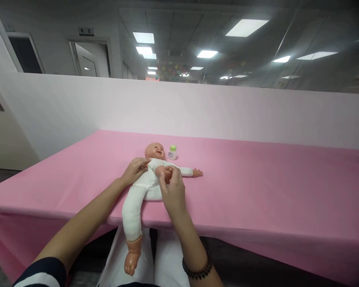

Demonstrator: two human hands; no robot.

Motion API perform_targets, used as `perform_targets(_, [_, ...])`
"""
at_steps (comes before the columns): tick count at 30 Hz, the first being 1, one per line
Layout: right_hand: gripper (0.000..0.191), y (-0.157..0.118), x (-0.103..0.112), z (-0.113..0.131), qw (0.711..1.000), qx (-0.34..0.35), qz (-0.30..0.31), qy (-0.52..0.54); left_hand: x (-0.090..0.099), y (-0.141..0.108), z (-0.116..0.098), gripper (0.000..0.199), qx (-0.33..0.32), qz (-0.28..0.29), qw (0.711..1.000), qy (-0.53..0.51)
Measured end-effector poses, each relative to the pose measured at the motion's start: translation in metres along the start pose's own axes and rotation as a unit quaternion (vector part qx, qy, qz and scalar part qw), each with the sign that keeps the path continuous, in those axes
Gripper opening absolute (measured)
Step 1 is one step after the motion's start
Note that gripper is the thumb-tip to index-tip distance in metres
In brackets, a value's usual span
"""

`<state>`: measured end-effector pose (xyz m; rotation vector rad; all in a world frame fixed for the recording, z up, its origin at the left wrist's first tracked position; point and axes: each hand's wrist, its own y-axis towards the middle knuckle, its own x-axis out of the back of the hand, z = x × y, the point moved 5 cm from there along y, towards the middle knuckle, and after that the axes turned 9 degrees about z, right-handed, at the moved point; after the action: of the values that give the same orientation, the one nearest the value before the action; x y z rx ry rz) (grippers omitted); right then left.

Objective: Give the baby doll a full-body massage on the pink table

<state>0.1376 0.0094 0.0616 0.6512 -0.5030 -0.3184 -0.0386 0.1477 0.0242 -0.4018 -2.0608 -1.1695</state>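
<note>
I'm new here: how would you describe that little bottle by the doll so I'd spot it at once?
Start at the long table covered in pink cloth, then find the baby doll in a white suit lying on its back. Right beside its bald plastic head stands a small white bottle with a green cap, the only bottle in sight.

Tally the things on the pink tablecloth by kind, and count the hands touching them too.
Doll: 1
Bottle: 1
Hands, left hand and right hand: 2
Total: 4

Doll: white suit. Bottle beside doll's head: white, green cap. Tabletop cloth: solid pink. Left sleeve below doll: navy-and-white stripes.
</note>
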Motion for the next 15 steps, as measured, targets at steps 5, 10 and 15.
perform_targets(5, [0.025,-0.018,0.013,0.003,0.999,-0.006,-0.021,0.048,-0.003,-0.002,0.015,0.04,0.035,-0.028,0.999,-0.024])
perform_targets(10, [0.034,-0.067,0.045,0.017,0.992,0.079,-0.096,0.019,-0.003,-0.005,0.039,0.047,0.101,-0.14,0.975,-0.139])
perform_targets(15, [0.044,-0.139,0.064,0.016,0.964,0.21,-0.143,-0.073,0.003,-0.016,0.076,0.049,0.241,-0.28,0.904,-0.213])
